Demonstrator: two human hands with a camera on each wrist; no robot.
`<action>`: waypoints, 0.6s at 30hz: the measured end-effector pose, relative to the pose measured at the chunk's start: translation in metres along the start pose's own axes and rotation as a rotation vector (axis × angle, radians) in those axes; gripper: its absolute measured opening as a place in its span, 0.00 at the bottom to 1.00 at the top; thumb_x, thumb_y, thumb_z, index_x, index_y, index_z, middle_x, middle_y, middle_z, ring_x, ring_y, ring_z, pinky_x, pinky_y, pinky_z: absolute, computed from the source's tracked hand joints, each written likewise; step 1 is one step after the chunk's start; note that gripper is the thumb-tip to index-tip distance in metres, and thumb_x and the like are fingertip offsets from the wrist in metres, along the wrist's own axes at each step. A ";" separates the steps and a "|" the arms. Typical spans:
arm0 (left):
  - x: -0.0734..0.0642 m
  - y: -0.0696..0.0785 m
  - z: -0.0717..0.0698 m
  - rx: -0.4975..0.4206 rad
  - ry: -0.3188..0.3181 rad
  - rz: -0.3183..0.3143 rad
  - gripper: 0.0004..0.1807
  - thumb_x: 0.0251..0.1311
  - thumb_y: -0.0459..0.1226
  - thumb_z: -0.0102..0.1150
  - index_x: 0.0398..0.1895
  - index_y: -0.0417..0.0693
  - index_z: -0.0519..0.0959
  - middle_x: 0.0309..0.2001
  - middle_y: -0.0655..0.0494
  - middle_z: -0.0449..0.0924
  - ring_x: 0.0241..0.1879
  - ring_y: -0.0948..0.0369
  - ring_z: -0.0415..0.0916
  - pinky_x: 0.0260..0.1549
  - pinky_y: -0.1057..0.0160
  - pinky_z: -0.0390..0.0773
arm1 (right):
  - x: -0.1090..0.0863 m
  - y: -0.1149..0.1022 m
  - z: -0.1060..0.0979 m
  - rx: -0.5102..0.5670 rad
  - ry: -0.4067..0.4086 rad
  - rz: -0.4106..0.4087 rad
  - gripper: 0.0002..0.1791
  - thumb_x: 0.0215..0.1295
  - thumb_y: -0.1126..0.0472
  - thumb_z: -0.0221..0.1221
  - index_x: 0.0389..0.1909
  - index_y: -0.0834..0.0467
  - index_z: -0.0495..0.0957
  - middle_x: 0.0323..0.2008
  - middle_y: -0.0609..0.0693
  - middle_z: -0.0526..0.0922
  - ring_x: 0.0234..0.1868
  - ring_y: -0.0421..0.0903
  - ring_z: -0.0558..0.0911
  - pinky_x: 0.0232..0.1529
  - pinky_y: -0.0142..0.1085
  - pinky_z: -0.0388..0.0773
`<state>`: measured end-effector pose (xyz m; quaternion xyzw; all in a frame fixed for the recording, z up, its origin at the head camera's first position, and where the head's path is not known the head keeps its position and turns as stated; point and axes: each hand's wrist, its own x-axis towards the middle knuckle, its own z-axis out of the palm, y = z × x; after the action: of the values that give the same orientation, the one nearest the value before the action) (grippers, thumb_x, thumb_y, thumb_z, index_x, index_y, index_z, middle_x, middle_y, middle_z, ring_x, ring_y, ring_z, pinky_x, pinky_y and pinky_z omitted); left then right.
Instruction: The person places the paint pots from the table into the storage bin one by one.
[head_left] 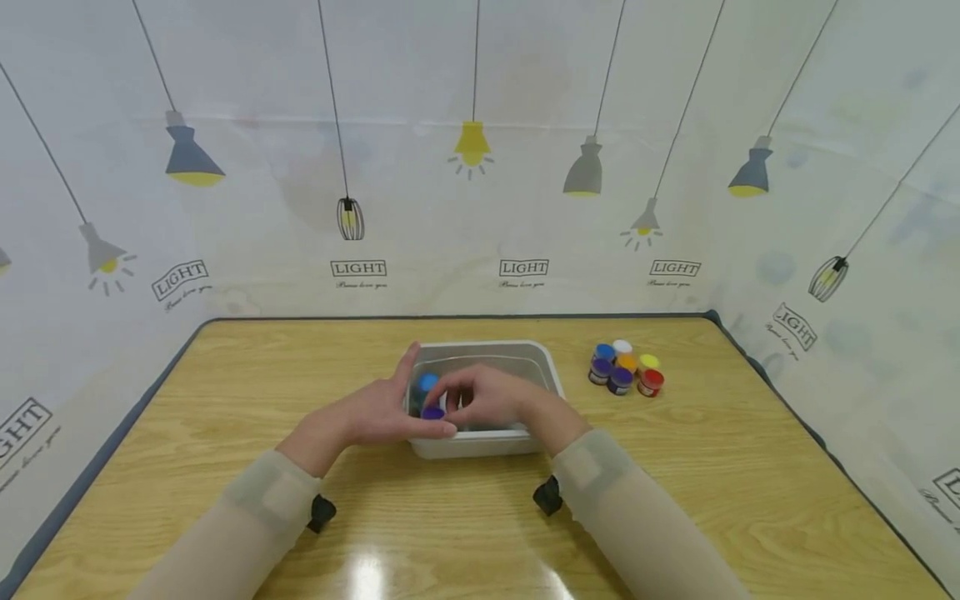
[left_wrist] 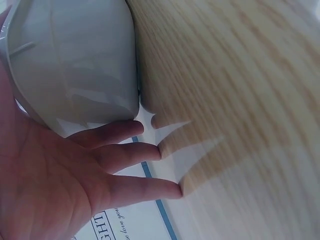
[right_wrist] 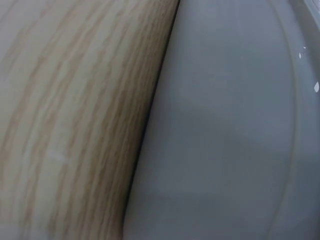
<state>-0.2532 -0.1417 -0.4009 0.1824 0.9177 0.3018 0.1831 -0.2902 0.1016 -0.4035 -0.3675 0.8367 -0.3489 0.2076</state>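
Note:
A white plastic tub (head_left: 474,445) sits on the table in the head view. My left hand (head_left: 375,412) lies along its left side, the thumb reaching over the front rim. In the left wrist view the left hand (left_wrist: 65,170) has its fingers straight and spread beside the tub's wall (left_wrist: 85,65). Inside the tub, my right hand (head_left: 491,396) has curled fingers and pinches a small purple-lidded jar (head_left: 432,413) near the front left corner. A blue-lidded jar (head_left: 428,382) stands just behind it. The right wrist view shows the tub's outer wall (right_wrist: 215,120), with the hand out of sight.
Several small jars stand grouped right of the tub, among them a red jar (head_left: 651,382), a yellow-lidded jar (head_left: 648,362), and a white-lidded jar (head_left: 622,347). The wooden table (head_left: 750,467) meets a lamp-patterned backdrop (head_left: 420,192) at its far edge.

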 end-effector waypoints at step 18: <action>-0.001 0.002 0.000 0.006 0.002 0.006 0.81 0.56 0.77 0.68 0.90 0.55 0.21 0.47 0.45 0.87 0.47 0.53 0.80 0.51 0.51 0.76 | 0.005 0.002 0.004 -0.093 -0.088 0.001 0.16 0.77 0.59 0.68 0.62 0.48 0.87 0.43 0.44 0.89 0.43 0.36 0.83 0.49 0.31 0.81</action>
<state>-0.2520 -0.1407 -0.3992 0.1852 0.9182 0.2997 0.1809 -0.2919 0.0967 -0.4080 -0.3913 0.8423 -0.2928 0.2272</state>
